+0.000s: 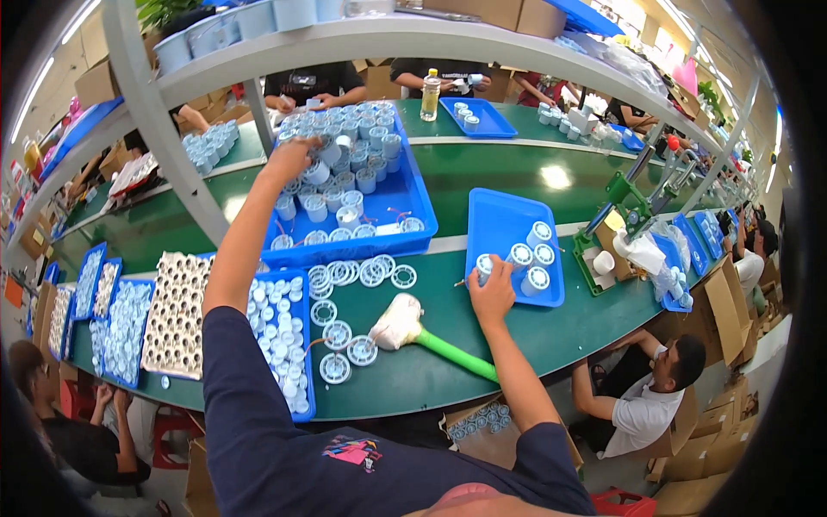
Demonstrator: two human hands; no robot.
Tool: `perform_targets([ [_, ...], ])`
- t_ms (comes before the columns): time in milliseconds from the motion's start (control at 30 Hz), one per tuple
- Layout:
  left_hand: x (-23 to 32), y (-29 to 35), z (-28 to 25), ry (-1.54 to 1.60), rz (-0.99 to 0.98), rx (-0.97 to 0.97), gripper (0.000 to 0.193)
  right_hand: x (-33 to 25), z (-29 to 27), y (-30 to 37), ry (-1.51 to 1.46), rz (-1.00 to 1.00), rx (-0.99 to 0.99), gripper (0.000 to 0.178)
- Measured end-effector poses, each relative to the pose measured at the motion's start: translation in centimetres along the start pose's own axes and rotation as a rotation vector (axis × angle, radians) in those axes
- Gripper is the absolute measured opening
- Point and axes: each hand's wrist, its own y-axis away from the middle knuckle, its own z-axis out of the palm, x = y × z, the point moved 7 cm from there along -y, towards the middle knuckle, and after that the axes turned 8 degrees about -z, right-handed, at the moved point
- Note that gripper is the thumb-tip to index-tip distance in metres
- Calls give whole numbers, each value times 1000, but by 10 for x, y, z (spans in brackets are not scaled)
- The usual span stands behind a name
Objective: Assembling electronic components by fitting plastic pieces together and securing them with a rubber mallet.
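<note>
In a large blue plastic tray (415,185), light-blue cylinders (365,180) are crowded near the outstretched left hand (291,160), grip indiscernible; beside four in a smaller blue tray (495,217), another cylinder (484,266) is pinched by the right hand (493,290).

L hand (297,157) at pile of cups, R hand (493,295) gripping one cup (484,264).
Lt-blue cups packed in big blue tray (407,188), L hand at its L side, exact grip unclear; R hand's cup at L edge of sm. tray (493,220), 4 more cups inside, R of it. Btwn trays & person: green-handled mallet (420,334) w/ wrapped head, rings (336,368) just L of it, then wht caps (263,295) in a blue tray. Grn press (618,188) R of sm. tray, all on grn surface (413,392).
</note>
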Motion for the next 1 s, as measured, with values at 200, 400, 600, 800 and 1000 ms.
perform_targets([
  [200,60,76,-83,26,133,-35,42,5,5,2,57,-16,22,49],
  [400,112,199,-159,69,272,-33,42,2,-5,-6,153,-53,-62,69],
  [600,152,294,-201,62,372,-33,47,-98,-69,22,-465,-111,-388,51],
  [800,187,319,-192,85,452,-66,44,-114,-50,91,-133,-433,-584,46],
  [1000,204,295,-135,167,545,-93,49,-69,-82,100,-110,-294,-524,40],
])
